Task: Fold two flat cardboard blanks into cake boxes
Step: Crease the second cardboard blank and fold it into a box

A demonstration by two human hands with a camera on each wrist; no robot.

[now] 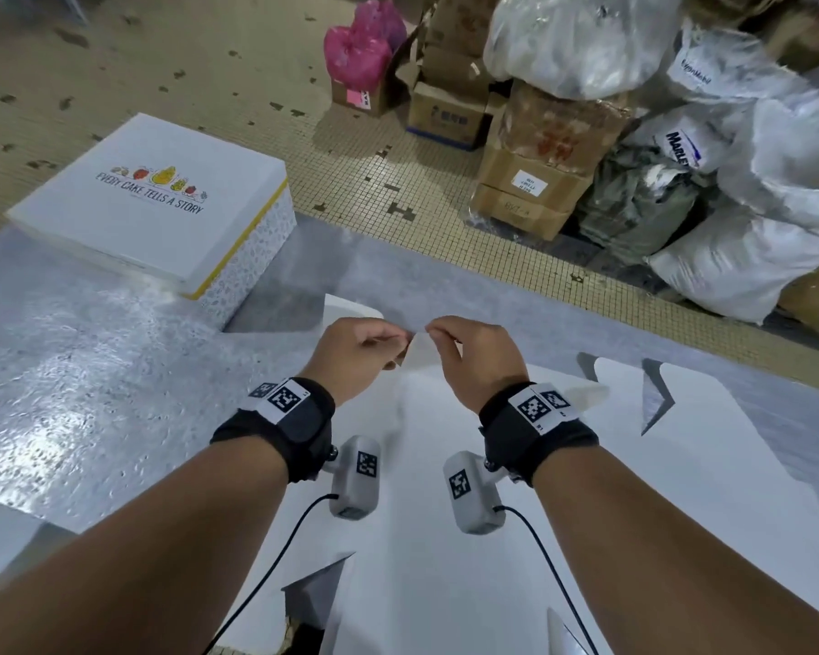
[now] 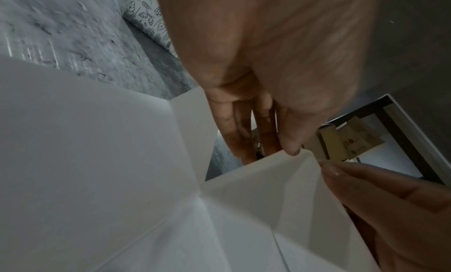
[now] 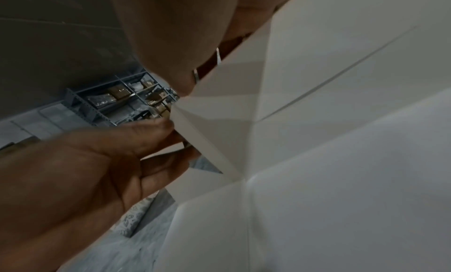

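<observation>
A large white cardboard blank (image 1: 426, 536) lies flat on the table in front of me, its far corner (image 1: 419, 354) folded up into a peak. My left hand (image 1: 400, 345) pinches that raised corner from the left, and my right hand (image 1: 433, 335) pinches it from the right, fingertips almost meeting. In the left wrist view my left hand (image 2: 273, 150) holds the top edge of the creased corner (image 2: 268, 183), thumb in front and fingers behind. In the right wrist view my right hand (image 3: 192, 83) nips the same folded corner (image 3: 219, 106). A finished cake box (image 1: 152, 196) with printed lettering stands at the back left.
The table (image 1: 91, 347) has a silvery textured top. The blank's rounded flaps (image 1: 691, 418) reach toward the right edge. Beyond the table, on the tiled floor (image 1: 185, 63), brown cartons (image 1: 530, 182) and white sacks (image 1: 748, 257) are piled up, along with a pink bag (image 1: 365, 44).
</observation>
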